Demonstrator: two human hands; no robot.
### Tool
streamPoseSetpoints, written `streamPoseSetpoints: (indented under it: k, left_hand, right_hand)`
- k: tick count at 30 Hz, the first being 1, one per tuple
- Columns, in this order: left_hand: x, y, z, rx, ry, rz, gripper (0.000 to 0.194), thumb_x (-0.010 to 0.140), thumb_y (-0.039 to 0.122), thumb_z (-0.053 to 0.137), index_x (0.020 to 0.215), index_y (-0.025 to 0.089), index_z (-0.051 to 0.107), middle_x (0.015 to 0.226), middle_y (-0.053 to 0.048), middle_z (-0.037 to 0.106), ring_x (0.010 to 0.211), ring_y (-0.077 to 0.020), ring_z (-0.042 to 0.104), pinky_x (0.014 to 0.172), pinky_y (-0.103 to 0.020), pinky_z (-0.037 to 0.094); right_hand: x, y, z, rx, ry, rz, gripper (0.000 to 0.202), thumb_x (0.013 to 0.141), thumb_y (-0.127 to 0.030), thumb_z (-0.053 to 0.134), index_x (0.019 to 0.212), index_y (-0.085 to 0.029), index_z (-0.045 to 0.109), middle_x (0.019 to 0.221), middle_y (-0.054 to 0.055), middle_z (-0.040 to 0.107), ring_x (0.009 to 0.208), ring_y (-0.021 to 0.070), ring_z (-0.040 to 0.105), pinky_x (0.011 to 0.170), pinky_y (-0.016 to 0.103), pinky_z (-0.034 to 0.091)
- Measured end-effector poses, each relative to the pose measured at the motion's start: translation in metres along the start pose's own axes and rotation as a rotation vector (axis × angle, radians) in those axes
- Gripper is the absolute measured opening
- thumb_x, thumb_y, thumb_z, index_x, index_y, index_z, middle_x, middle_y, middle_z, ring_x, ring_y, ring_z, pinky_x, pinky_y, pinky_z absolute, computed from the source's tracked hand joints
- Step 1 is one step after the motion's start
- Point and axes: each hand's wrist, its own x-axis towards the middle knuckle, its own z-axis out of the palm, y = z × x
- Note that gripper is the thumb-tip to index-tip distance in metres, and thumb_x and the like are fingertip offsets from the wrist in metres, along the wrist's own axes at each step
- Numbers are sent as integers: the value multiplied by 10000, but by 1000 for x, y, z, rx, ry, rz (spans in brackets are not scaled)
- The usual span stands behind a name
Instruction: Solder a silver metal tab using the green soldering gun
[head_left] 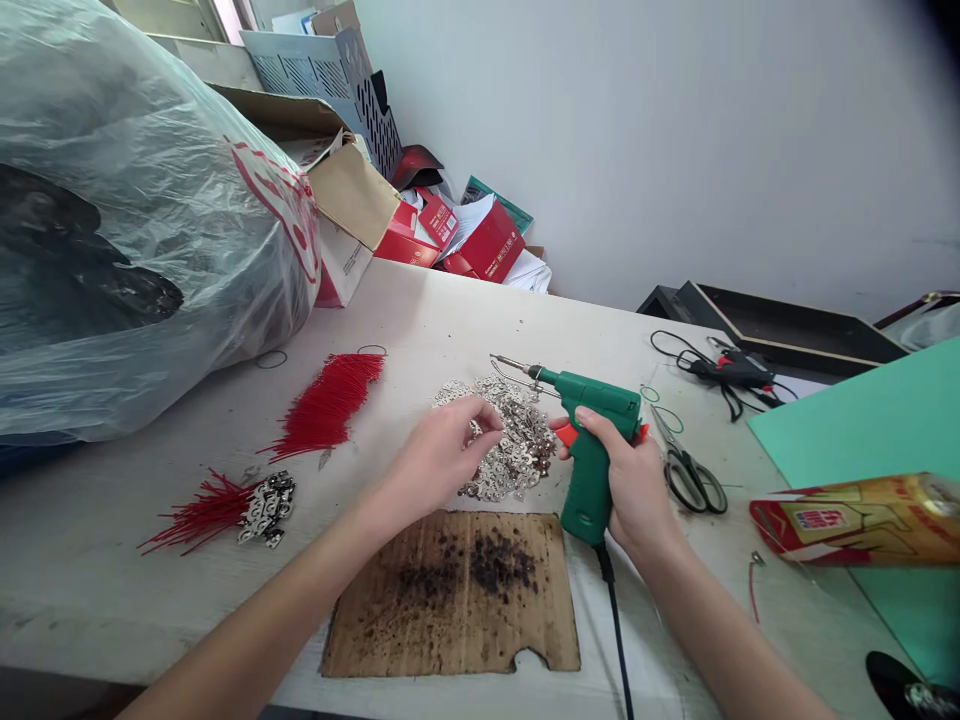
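Note:
My right hand (pixel 626 470) is wrapped round the handle of a green soldering gun (pixel 589 490), whose metal tip points up and left. My left hand (pixel 454 445) hovers at the left side of a pile of small silver metal parts (pixel 525 450), fingers curled together; anything between the fingertips is too small to make out. Below the pile lies a scorched piece of cardboard (pixel 450 630) with dark stains. To the left are a bundle of red wires (pixel 330 405) and a smaller bunch of red wires (pixel 214 510) with metal parts at their ends.
A large plastic bag (pixel 225 230) fills the back left, beside red boxes (pixel 487 240). Scissors (pixel 694 480), a black corded tool (pixel 739 368), a yellow-red can (pixel 862 520) and a green sheet (pixel 900 420) are at right. The gun's cord (pixel 619 640) runs toward the front edge.

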Motion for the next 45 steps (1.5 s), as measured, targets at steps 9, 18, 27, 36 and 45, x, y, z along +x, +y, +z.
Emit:
streamPoseSetpoints:
  k: [9,18,27,36,45]
  left_hand:
    - [-19,14,7,-1040,-132,-42,209,924,385,772,1045,221,726,954,3,677,786,-60,553,685,-167,439]
    - [-20,17,14,-1144,-148,-60,154,881,330,825,936,214,740,884,21,669,733,-39,537,680,-133,463]
    - [-24,20,12,-1027,-103,-20,101,889,300,812,901,225,744,914,17,709,884,-86,649,820,-185,531]
    - [-34,25,14,-679,203,177,182,893,220,796,968,246,633,896,49,681,809,-81,631,709,-200,517]
    - [-34,24,13,-660,204,212,131,905,197,776,910,222,648,880,34,661,801,-78,613,705,-197,507]
  right_hand:
    - [-21,9,4,23,-216,-152,196,855,-346,853,1013,-236,814,1013,35,777,882,173,701,857,274,568]
    - [-36,6,8,119,-391,-139,166,892,-260,825,1053,-296,807,1025,-31,794,951,134,731,888,211,568]
    - [-36,6,6,90,-388,-109,198,882,-262,829,1078,-280,804,1097,-6,785,1005,155,722,958,244,563]
    - [-35,6,5,90,-395,-108,184,892,-282,825,1074,-291,801,1065,-8,772,982,158,714,948,264,571]
    - [-36,5,5,71,-393,-112,181,896,-281,821,1077,-275,800,1055,6,773,972,175,716,963,293,568]
